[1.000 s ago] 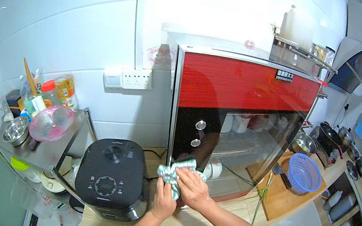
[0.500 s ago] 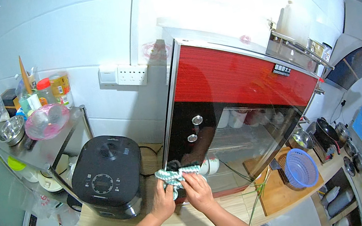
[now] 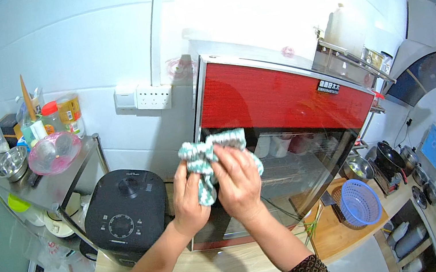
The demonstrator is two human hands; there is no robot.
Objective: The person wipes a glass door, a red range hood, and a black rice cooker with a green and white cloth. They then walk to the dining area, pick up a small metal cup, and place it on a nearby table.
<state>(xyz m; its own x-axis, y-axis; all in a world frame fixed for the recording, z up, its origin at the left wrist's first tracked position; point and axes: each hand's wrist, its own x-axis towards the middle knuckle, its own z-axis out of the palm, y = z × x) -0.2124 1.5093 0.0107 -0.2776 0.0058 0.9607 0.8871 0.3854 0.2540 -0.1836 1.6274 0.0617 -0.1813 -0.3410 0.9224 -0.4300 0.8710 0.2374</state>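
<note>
A crumpled green-and-white checked cloth (image 3: 200, 165) is bunched up between my two hands. My left hand (image 3: 189, 202) grips its left part, and my right hand (image 3: 238, 182) has its fingers bent over the right part. Both hands are raised in front of the red-and-black cabinet (image 3: 280, 93), which has a glass door with dishes behind it. From this view I cannot tell whether the cloth touches the cabinet front. The cloth hides the cabinet's round knobs.
Left of the cabinet, a black rice cooker (image 3: 125, 205) stands on the wooden counter (image 3: 218, 270). A metal shelf (image 3: 66, 183) holds a pink bowl (image 3: 55, 153) and jars. To the right, a blue basket (image 3: 360, 202) sits on a cutting board (image 3: 330, 241), near pans.
Both hands have lifted the cloth from the cabinet's lower left edge up toward its red panel, nearer to me. The cloth is spread wider over my fingers. The view has shifted slightly.
</note>
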